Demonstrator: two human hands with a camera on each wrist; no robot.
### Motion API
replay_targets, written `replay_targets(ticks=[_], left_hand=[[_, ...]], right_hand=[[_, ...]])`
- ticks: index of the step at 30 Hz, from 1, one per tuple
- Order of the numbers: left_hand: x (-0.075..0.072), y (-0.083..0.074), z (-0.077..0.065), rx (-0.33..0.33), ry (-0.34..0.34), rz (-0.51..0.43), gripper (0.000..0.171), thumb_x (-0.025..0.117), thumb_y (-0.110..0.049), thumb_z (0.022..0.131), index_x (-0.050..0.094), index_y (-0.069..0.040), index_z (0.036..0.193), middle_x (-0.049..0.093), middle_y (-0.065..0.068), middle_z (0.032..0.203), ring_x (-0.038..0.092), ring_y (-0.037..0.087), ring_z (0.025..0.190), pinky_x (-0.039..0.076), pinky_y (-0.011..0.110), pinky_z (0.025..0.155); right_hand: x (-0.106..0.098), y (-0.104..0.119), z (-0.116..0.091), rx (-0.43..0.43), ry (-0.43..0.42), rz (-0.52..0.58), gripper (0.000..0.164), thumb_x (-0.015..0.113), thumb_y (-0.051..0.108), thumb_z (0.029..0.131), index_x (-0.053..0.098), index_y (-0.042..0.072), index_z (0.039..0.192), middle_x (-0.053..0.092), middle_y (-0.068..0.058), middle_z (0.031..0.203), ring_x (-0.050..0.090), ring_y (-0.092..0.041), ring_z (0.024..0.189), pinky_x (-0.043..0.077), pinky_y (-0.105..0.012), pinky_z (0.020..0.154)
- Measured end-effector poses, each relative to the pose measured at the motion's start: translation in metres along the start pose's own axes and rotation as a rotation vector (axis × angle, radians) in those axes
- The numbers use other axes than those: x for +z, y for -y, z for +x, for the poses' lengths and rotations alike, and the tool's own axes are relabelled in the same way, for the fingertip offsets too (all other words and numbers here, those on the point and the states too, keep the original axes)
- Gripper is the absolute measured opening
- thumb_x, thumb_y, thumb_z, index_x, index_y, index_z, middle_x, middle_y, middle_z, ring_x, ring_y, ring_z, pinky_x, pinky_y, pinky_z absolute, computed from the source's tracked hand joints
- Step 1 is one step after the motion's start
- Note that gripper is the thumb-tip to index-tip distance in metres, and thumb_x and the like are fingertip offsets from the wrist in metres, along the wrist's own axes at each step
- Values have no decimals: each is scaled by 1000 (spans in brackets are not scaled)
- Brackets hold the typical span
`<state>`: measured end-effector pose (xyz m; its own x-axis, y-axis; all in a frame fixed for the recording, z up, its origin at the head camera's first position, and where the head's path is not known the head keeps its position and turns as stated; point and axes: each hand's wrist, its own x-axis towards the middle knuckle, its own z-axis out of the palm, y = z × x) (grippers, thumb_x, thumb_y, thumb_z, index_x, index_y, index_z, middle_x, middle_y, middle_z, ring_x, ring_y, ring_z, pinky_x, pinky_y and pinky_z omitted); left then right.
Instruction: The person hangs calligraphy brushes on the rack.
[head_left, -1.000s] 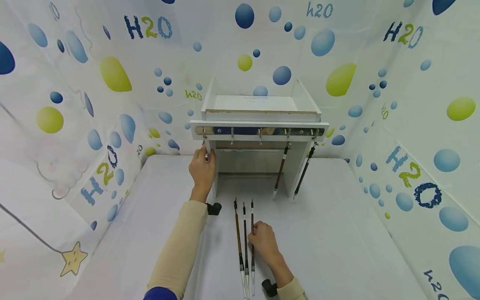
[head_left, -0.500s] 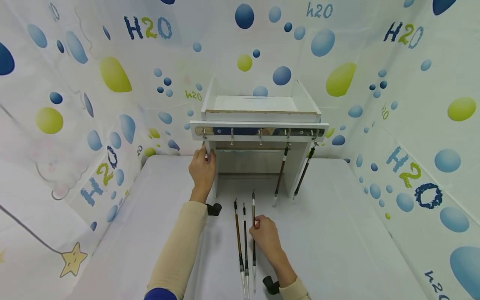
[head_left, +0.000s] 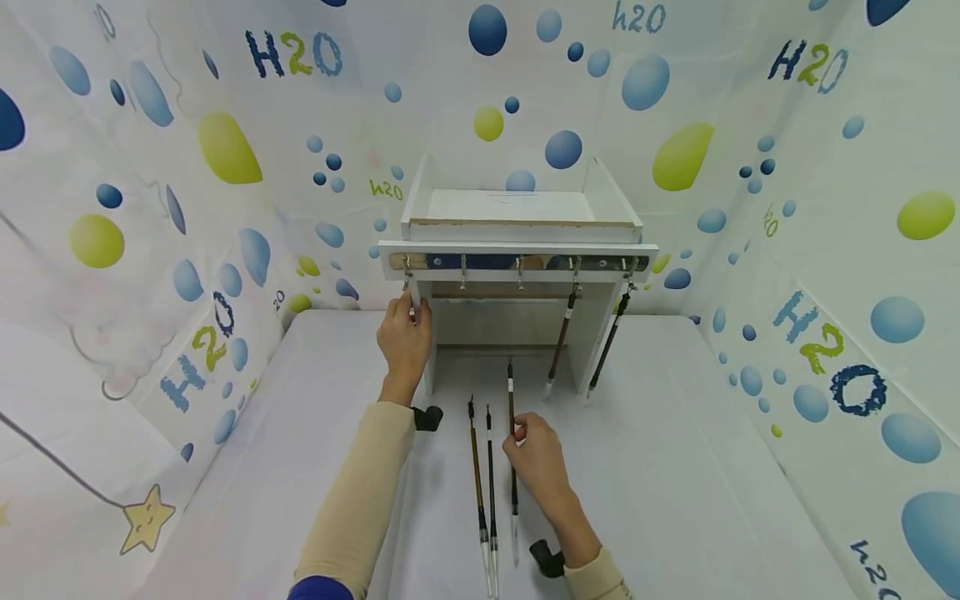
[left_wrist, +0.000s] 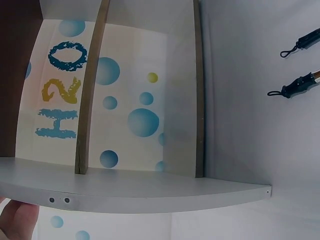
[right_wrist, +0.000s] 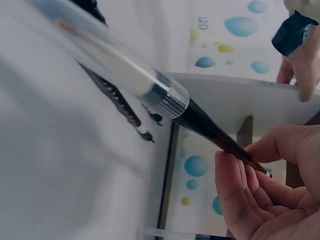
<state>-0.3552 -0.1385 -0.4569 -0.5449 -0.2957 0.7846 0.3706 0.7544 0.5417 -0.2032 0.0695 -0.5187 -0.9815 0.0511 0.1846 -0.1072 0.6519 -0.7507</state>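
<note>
My right hand [head_left: 540,457] pinches a brown-handled calligraphy brush [head_left: 512,393] between thumb and fingers, its hanging-loop end pointing toward the shelf. In the right wrist view a clear cap [right_wrist: 120,60] covers the brush's bristles, near the camera. My left hand [head_left: 403,343] grips the front edge of the left side panel of a white shelf [head_left: 525,234], below the leftmost hook. Two more calligraphy brushes lie on the white tabletop left of the held one: a lighter brown brush [head_left: 476,462] and a dark brush [head_left: 491,467].
Several metal hooks line the rail [head_left: 491,262] on the shelf's front. From the right-hand hooks hang two capped brushes, a brown brush [head_left: 561,343] and a dark brush [head_left: 610,343]. Patterned sheets [head_left: 817,250] surround the white tabletop [head_left: 697,467].
My right hand has moved the brush forward toward the shelf and slightly right, away from the two lying brushes. My left hand has stayed on the side panel.
</note>
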Motion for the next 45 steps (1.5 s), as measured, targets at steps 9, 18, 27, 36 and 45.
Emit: replay_targets(ticks=[9,18,27,36,45], left_hand=[[0,1,0,-6,9,-1,27,65,-14,94,69,5,112,69,23,91,74,36,74,56,53,59],[0,1,0,4,3,5,26,64,-14,94,69,5,111,69,23,91,74,36,73,56,54,60],[0,2,-1,6,-6,2,25,64,-13,94,70,4,111,69,23,91,74,36,73,56,54,59],[1,3,-1,9,-3,-7,25,64,-13,94,69,4,112,69,23,92,74,35,73,56,53,59],[0,3,-2,40,-26,-10,26,65,-12,94,69,6,113,68,23,88,73,35,69,57,50,56]], right_hand=[[-13,11,5,-27,-33,44,30,66,5,85,65,-4,114,66,-8,86,56,-11,66,46,-20,51],[-26,22,7,-76,-76,74,29,66,5,86,63,-3,114,66,-9,90,63,-13,73,51,-19,57],[-36,32,11,-119,-112,50,29,66,5,87,62,-1,115,66,-8,91,64,-14,74,52,-21,60],[-44,40,18,-151,-145,52,28,65,3,86,60,-1,114,63,-9,92,63,-15,75,53,-23,61],[-49,45,25,-209,-168,81,26,64,4,87,60,-1,113,63,-10,92,63,-16,76,54,-26,65]])
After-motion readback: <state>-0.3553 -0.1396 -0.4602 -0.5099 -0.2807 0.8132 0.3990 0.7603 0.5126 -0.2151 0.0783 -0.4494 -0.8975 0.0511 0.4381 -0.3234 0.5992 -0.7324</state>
